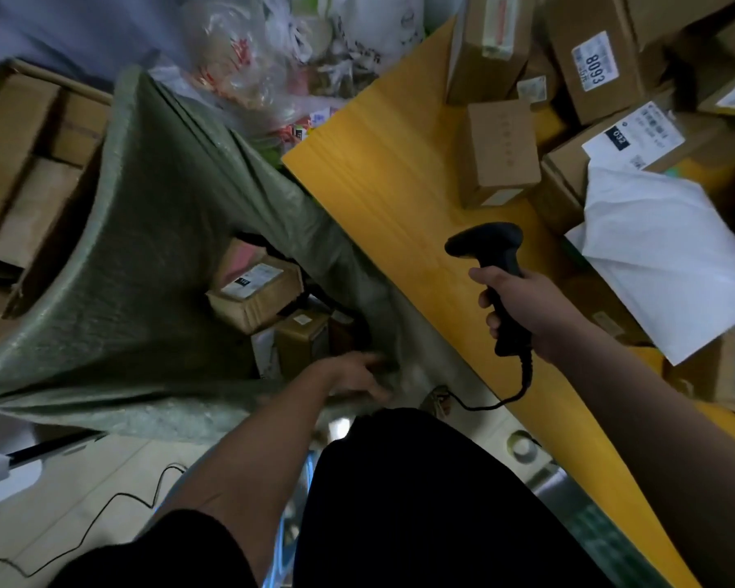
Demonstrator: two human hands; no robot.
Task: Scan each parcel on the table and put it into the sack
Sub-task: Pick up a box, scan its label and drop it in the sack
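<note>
Holding scanner (495, 269) in right hand (522, 311); left hand (357, 373) blurred, fingers' state unclear, at sack (153, 248); several boxes (255, 292) bagged, many parcels (499, 152) left on tabletop (391, 163).

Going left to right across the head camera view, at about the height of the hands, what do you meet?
Green sack → labelled box inside the sack → left hand at the sack's rim → right hand gripping the black scanner → white mailer bag on the yellow table.

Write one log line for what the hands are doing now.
right hand: grips scanner | left hand: at sack mouth, blurred
</note>
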